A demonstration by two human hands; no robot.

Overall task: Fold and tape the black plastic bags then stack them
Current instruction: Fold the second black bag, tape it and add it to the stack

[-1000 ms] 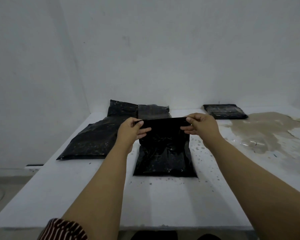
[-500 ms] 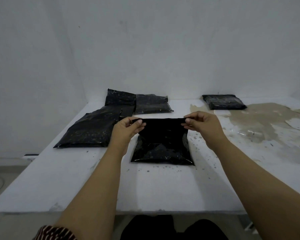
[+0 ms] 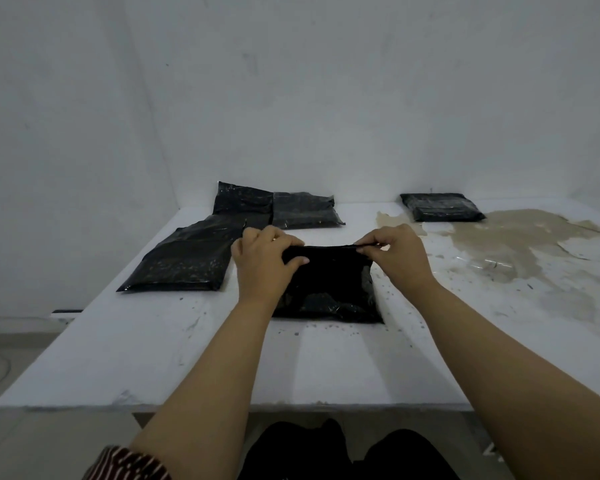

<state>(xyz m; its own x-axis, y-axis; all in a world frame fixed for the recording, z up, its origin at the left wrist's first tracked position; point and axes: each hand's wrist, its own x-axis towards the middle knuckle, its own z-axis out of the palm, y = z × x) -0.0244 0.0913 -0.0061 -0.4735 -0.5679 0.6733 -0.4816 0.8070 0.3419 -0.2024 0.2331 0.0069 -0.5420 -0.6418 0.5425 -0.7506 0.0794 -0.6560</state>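
Since the earlier frames, the left hand (image 3: 262, 263) and right hand (image 3: 397, 256) have folded the top edge of the black bag (image 3: 329, 289) toward the person, so the bag now looks shorter.

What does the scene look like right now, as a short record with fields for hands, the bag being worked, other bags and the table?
left hand: grips the far left corner of the centre bag
right hand: pinches the far right corner of the same bag
centre bag: black, lying on the table, far edge being folded toward the person
other bags: large bag at left; two bags behind it, overlapping; folded bag far right
table: white, with a brownish stain on the right
tape: none visible
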